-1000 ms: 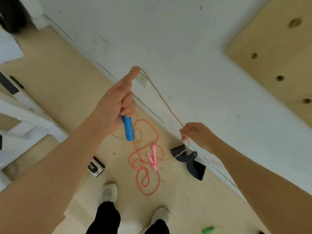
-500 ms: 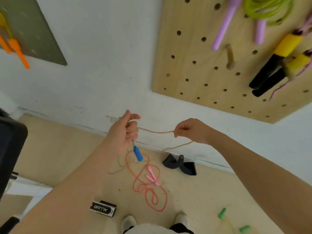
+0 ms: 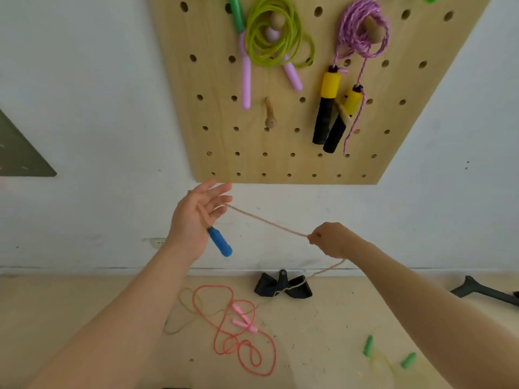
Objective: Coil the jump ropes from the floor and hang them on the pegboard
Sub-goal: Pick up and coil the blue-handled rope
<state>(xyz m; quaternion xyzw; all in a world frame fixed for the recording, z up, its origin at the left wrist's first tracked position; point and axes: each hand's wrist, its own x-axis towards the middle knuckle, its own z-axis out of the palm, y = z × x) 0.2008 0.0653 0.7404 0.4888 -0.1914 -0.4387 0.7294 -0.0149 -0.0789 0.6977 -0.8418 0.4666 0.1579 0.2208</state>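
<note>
Left hand (image 3: 193,220): palm facing up, fingers spreading apart and nearly straight; blue handle (image 3: 220,242), a smooth rounded cylinder, lying against the lower palm, its long axis slanting down and to the right, free end pointing toward the floor; how it is being held there cannot be told. Tan rope (image 3: 266,221): thin twisted cord, crossing the left fingers and running taut down-right to the right hand (image 3: 332,239); right fingers curling together and pinching it; beyond that hand the cord is drooping to the floor, passing over a black strap (image 3: 283,286) near the wall. Red rope (image 3: 238,341): thin glossy cord with pink handles, lying in loose loops on the near floor. Pegboard (image 3: 224,141): pale plywood, round holes, far wall; bare wooden peg (image 3: 270,115); coiled green rope (image 3: 276,37); coiled purple rope (image 3: 362,32) to its right.
</note>
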